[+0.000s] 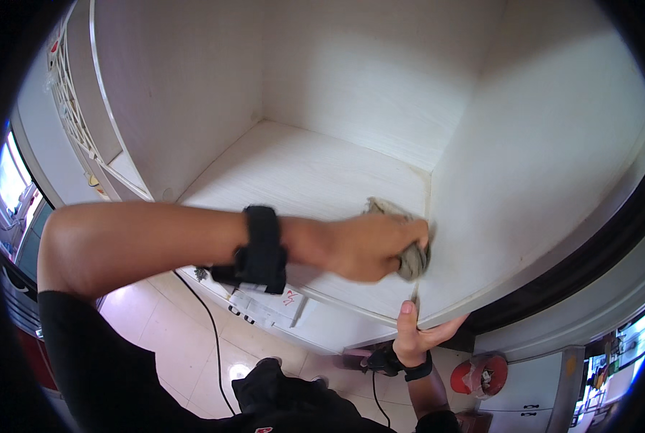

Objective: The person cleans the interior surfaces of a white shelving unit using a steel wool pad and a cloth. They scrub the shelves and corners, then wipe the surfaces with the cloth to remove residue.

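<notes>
My left hand (374, 246) presses a bunched grey-green cloth (413, 263) onto the white floor board (306, 162) of a wood-grain cabinet compartment. It is beside the seam where the board meets the right side panel (522, 189). A loose fold of the cloth shows above the knuckles. Lower down, my right hand (413, 338) rests against the cabinet's front edge at that corner. Its thumb points up onto the edge and a finger stretches right along the side panel's lower edge; the other fingers are hidden. Both wrists carry black straps with small devices.
Below the compartment, papers (273, 306) with red marks lie near the front. Black cables (214, 325) hang over the tiled floor (162, 319). A red bucket (479, 374) with a plastic liner stands at lower right by a white cabinet (522, 389). At left is a white lattice rack (73, 108).
</notes>
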The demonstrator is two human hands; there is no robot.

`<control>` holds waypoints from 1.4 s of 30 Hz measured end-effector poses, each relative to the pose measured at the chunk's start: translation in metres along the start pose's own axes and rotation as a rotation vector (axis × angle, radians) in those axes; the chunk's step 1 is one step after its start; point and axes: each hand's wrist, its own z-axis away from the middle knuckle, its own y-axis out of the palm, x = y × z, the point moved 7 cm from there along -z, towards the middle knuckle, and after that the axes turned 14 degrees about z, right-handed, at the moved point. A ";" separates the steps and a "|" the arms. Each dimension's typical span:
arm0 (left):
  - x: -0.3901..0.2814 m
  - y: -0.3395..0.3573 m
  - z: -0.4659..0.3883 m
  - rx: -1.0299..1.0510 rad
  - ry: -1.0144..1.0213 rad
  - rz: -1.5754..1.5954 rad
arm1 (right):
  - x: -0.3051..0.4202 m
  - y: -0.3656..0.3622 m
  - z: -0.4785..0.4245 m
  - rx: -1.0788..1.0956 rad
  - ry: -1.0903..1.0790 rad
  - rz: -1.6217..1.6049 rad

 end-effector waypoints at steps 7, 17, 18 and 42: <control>-0.004 0.004 -0.003 0.099 -0.136 -0.104 | 0.004 -0.005 0.000 -0.015 -0.069 0.082; 0.020 -0.011 -0.036 0.015 -0.144 -0.110 | 0.013 -0.003 -0.017 -0.025 -0.105 0.074; 0.017 -0.005 -0.037 0.031 -0.077 -0.119 | 0.010 -0.007 -0.017 -0.040 -0.113 0.129; -0.023 0.005 -0.014 0.165 -0.025 -0.300 | -0.010 -0.003 -0.008 -0.206 -0.076 -0.074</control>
